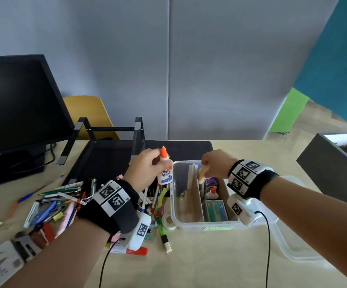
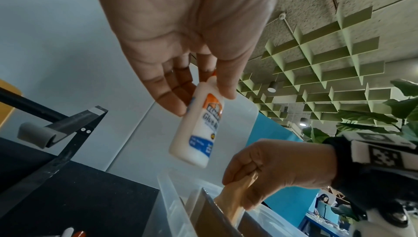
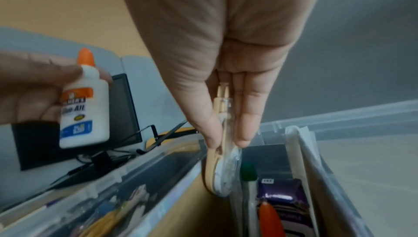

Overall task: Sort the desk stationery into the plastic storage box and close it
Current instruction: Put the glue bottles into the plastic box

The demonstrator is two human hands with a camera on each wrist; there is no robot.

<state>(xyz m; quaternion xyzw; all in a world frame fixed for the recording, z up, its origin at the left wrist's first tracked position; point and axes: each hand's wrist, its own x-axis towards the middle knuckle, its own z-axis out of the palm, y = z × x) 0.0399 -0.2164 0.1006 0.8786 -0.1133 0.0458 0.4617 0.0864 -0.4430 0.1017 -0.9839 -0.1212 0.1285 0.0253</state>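
Observation:
My left hand (image 1: 147, 163) holds a white glue bottle (image 1: 165, 169) with an orange cap upright, just left of the clear plastic storage box (image 1: 173, 204). The same glue bottle (image 2: 199, 124) is pinched near its neck between thumb and fingers. My right hand (image 1: 212, 163) pinches a beige correction-tape dispenser (image 3: 222, 162) and lowers it into the box's far right compartment, beside a cardboard divider (image 1: 195, 196). A second glue bottle (image 1: 212, 193), a purple item (image 1: 211, 181) and a green staple box (image 1: 216, 210) lie inside. The clear lid (image 1: 293, 242) rests under my right forearm.
A heap of pens, markers and scissors (image 1: 64, 204) covers the desk left of the box, with a tape roll (image 1: 168, 221) and red-capped marker (image 1: 135, 250) nearby. A black monitor (image 1: 17, 104), a laptop stand (image 1: 110, 138) on a black mat, and a grey planter (image 1: 334, 169) surround the area.

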